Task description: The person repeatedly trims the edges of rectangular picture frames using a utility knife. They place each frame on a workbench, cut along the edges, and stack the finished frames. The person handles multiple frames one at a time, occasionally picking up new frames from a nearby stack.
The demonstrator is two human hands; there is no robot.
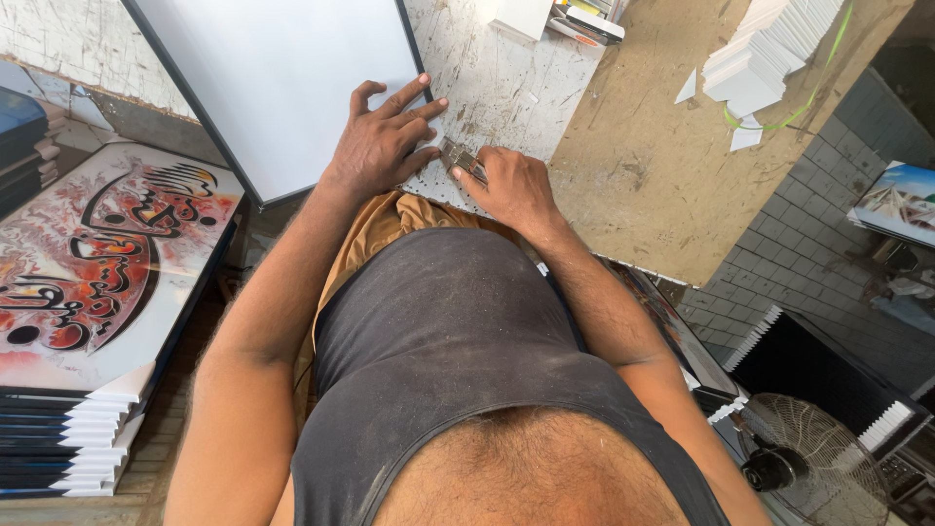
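Pressing flat with spread fingers, the left hand [385,136] rests on the white framed panel's [282,88] lower right corner, upper centre of frame; just beside it, the right hand [511,185] clenches a small metal tool [462,159].

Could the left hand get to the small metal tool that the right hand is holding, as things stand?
Probably yes. The left hand rests flat on the white framed panel, close beside the small metal tool in the right hand. Only bare scuffed worktop lies between them.

Picture-framing workshop, stacked framed prints [88,292], scarred worktable [516,88], pile of white corner pieces [765,49]
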